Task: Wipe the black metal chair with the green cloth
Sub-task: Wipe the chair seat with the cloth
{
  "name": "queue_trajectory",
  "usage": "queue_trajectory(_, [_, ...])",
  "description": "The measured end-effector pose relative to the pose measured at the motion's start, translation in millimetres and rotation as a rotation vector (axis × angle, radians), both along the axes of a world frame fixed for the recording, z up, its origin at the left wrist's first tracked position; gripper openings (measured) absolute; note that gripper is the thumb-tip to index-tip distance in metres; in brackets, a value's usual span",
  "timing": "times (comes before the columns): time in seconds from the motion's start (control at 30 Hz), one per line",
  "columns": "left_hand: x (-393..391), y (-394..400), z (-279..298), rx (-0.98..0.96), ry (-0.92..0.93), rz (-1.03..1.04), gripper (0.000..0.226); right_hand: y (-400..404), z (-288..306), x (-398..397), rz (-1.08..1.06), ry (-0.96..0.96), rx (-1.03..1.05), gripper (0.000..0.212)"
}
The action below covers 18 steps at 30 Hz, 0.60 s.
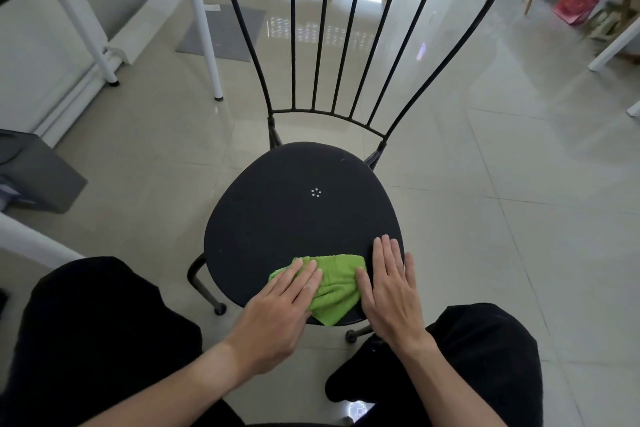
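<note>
Both my hands lie flat, unclenched, on the chair (277, 211) seat's near edge: left (280, 308) pressing the cloth (334, 288), right (389, 291) touching its side.

The chair (301, 218) has thin black metal bars and a dull, flat black seat. The green cloth (334, 282) looks soft and fuzzy, like a towel. The floor (502, 184) tiles are smooth and shiny.
</note>
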<state>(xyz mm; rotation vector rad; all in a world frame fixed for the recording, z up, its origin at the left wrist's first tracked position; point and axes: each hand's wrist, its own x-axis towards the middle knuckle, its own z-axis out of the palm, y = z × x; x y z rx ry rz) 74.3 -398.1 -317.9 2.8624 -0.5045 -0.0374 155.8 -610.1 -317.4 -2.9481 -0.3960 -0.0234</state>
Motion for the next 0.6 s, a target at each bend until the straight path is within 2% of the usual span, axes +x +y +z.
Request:
queue_trajectory(0.17, [18.2,65.3,-2.4,0.063,0.024,0.219,0.061,4.5,-1.0,4.1,-0.077,-0.036,0.074,0.065])
queue_trajectory(0.33, [96.7,121.0,-9.3,0.086,0.186,0.458,0.065,4.6,-1.0,6.4,-0.149,0.006,0.226,0.071])
queue_trajectory(0.47, [184.4,87.7,6.0,-0.056,0.188,0.621,0.059,-1.6,-1.6,9.6,-0.177,0.022,0.23,0.072])
queue_trajectory(0.6, [248.3,12.1,14.4,-0.046,0.234,0.455,0.059,-15.7,-1.8,10.7,-0.194,0.05,0.187,0.073])
